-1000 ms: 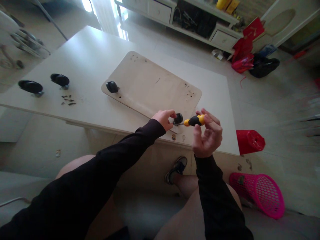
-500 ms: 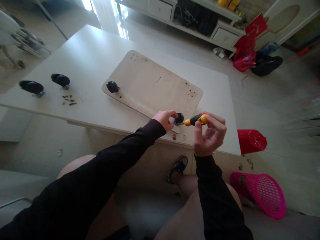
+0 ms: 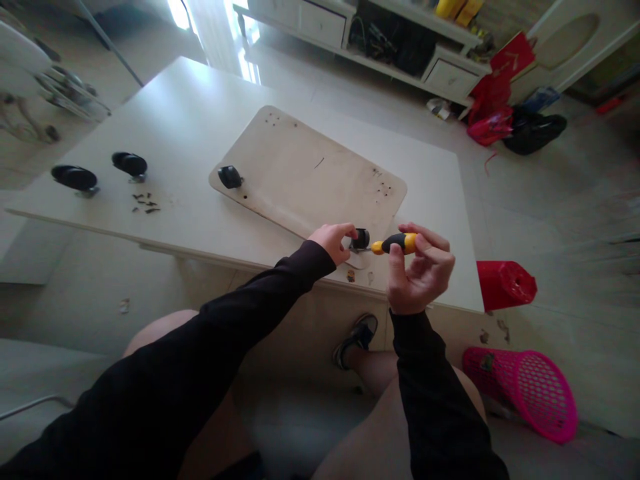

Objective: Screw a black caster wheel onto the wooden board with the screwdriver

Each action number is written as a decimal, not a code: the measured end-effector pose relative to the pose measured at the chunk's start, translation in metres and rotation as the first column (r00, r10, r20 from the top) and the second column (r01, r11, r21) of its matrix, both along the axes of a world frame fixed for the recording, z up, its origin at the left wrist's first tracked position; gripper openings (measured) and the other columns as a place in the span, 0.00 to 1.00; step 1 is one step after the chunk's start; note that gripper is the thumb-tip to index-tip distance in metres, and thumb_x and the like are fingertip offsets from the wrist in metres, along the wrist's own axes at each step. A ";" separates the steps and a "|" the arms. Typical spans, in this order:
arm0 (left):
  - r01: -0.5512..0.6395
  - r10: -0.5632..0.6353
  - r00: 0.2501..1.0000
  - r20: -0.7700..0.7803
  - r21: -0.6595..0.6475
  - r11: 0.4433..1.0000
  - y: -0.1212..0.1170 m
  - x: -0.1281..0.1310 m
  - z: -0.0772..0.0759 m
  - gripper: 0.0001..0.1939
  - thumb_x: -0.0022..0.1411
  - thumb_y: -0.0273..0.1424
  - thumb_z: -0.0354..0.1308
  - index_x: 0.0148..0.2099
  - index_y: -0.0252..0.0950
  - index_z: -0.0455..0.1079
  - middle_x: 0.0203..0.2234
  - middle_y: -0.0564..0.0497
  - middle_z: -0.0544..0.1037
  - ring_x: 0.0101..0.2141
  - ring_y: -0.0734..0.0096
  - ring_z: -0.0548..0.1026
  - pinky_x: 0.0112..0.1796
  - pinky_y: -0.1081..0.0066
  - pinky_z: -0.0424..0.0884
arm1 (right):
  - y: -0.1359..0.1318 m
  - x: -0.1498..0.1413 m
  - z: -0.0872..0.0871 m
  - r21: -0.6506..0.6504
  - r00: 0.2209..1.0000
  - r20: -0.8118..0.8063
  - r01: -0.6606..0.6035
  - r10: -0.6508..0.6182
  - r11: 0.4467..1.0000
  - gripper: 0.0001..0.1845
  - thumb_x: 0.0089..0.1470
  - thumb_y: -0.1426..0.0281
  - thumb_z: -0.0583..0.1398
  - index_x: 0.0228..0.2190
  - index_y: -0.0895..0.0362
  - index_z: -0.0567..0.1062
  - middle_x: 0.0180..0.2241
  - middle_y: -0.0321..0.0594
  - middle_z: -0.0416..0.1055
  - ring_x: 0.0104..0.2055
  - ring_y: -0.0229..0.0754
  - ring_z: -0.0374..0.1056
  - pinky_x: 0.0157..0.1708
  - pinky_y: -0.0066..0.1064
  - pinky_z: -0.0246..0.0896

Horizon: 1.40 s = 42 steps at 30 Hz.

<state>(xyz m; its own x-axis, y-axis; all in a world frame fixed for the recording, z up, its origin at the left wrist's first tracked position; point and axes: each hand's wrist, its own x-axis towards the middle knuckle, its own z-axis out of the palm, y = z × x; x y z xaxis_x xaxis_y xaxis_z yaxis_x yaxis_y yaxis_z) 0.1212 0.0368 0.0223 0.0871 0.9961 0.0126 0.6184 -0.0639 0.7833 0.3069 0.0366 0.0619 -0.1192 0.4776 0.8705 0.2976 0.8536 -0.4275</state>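
Observation:
A pale board [image 3: 305,160] with rounded corners lies on the white table, holes showing at its corners. At its near right corner stands a black caster wheel [image 3: 361,238]. My left hand [image 3: 334,242] is closed at the left side of that caster, thumb and fingers against it. In my right hand [image 3: 420,270] is a yellow and black screwdriver [image 3: 396,244], held nearly level. Its shaft points left to the caster's metal base; the tip's exact contact is too small to tell. Another caster wheel [image 3: 230,177] sits on the board's left corner.
Two loose casters [image 3: 75,177] [image 3: 129,163] and several dark screws [image 3: 145,202] lie on the left of the table [image 3: 185,100]. A red bin [image 3: 506,283] and a pink basket [image 3: 523,390] stand at the right. A white cabinet [image 3: 320,23] is beyond.
The whole view has shifted slightly, so the table sits a little to the right and lower. Both hands keep their places at the caster, and the screwdriver stays in my right hand.

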 end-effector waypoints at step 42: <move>0.048 -0.049 0.998 0.025 0.050 0.998 -0.007 -0.002 0.007 0.14 0.56 0.22 0.63 0.46 0.36 0.76 0.46 0.48 0.79 0.29 0.74 0.81 0.39 0.69 0.76 | 0.002 0.005 0.003 0.053 0.999 0.040 0.007 -0.009 0.999 0.19 0.64 0.72 0.62 0.54 0.49 0.72 0.52 0.43 0.76 0.53 0.48 0.76 0.50 0.49 0.78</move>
